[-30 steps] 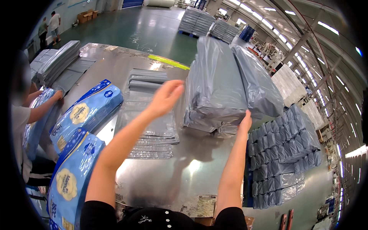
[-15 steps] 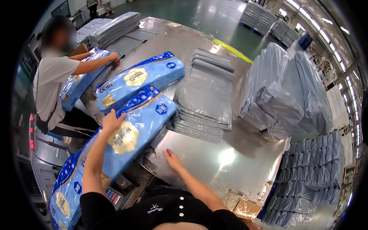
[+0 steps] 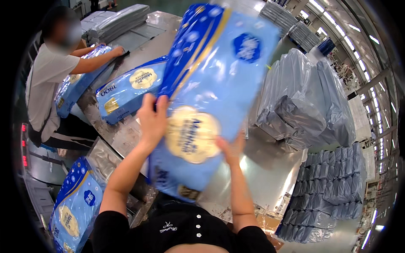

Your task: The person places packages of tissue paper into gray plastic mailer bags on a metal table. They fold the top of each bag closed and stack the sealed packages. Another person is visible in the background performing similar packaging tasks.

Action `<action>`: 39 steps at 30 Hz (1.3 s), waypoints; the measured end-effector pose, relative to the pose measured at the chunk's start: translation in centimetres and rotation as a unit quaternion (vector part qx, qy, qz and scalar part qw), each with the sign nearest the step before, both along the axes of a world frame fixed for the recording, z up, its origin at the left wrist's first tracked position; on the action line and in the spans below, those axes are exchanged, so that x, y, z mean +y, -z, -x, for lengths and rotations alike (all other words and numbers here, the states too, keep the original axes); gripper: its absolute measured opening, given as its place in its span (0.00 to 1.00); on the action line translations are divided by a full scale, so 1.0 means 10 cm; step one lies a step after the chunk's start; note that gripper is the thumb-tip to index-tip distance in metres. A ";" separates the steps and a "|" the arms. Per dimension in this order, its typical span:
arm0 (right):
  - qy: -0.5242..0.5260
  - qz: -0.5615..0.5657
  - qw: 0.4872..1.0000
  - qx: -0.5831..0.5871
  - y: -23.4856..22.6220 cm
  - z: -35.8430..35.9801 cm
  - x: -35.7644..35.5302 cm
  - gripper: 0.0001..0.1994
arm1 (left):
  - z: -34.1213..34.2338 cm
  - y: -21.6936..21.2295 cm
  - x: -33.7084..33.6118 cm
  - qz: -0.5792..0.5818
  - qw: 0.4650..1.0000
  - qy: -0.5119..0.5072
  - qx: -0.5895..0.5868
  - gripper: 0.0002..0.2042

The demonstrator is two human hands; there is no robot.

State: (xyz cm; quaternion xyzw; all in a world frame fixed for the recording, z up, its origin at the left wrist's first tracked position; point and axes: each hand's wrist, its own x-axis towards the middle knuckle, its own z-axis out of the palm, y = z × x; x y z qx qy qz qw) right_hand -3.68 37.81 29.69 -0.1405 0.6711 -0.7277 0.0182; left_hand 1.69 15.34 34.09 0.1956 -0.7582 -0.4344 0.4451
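A big blue pack (image 3: 211, 90) stands tilted in front of the person, raised between both hands, its long side running from about seven o'clock up toward one; whether its lower end touches anything, I cannot tell. The left hand (image 3: 152, 120) grips its edge between eight and nine o'clock, the thumb at the front face, beside the cream badge (image 3: 192, 135). The right hand (image 3: 232, 147) clasps the edge at five o'clock, thumb across the front, the other fingers blurred and partly hidden. Most of the pack therefore rises above the grip, with only its lower end below the hands. Behind it spreads the metal table (image 3: 265, 164). At nine o'clock a second pack (image 3: 130, 86) lies on the table, its right end covered by the raised one; at eight o'clock, lower down, is a third pack (image 3: 71, 211). Between nine and ten a co-worker in a pale shirt (image 3: 52, 67) has both arms over another blue pack (image 3: 78, 84), and grey bags (image 3: 116, 23) are piled at ten. Wrapped grey bundles (image 3: 291, 95) stand on the table at three o'clock, a stack of smaller grey bundles (image 3: 329, 185) is at four, and a piece of brown cardboard (image 3: 270, 222) sits at five.
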 end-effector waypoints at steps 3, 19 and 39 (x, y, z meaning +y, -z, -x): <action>0.066 -0.149 0.983 0.089 -0.68 0.05 0.93 0.59 | 0.25 0.16 0.56 -0.100 0.977 0.185 -0.040 0.14; 0.180 -0.656 0.712 -0.176 0.26 -0.89 2.67 0.51 | 2.96 2.84 0.34 0.594 0.686 0.274 -0.320 0.07; -0.111 -0.067 0.935 -0.329 1.87 1.16 1.80 0.34 | 2.90 1.87 -0.71 0.569 0.711 0.372 -0.181 0.07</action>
